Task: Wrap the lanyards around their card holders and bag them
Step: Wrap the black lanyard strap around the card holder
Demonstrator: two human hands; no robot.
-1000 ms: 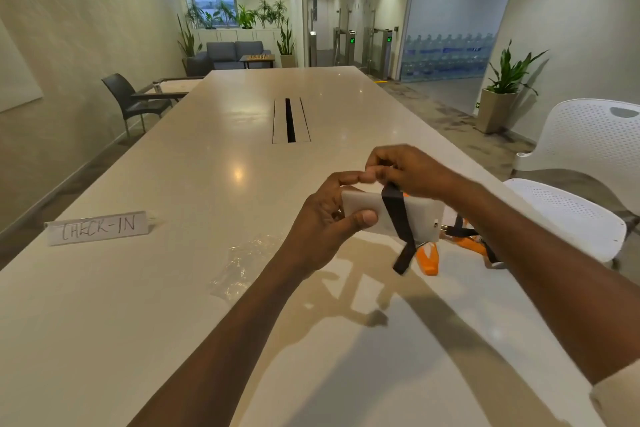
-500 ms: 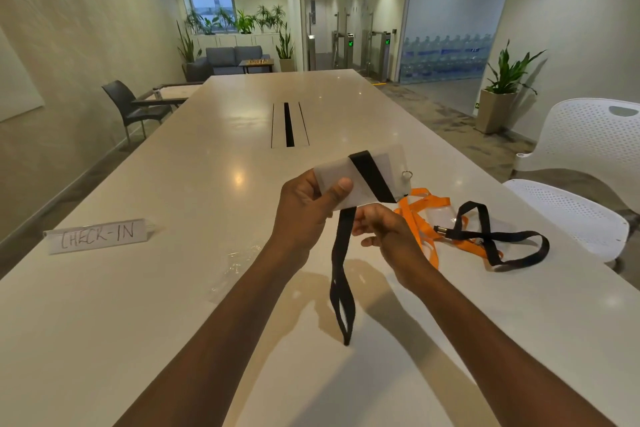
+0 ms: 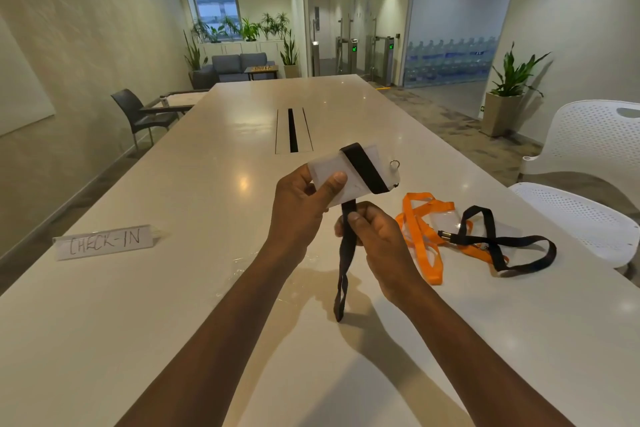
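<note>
Above the long white table (image 3: 138,305), left hand (image 3: 298,208) gripping card holder (image 3: 349,177), right hand (image 3: 374,236) just below pinching its black lanyard (image 3: 346,253).

The left hand (image 3: 304,204) covers one end of the card holder (image 3: 349,177). The clear bag (image 3: 242,263) is hard to see behind the arm. Both arms run off the bottom edge.

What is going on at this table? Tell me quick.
A person is winding a black fabric lanyard around a clear plastic card holder. The left hand grips the holder while the right hand pinches the strap's hanging tail. An orange lanyard and another black lanyard lie unwrapped on the white table.
</note>
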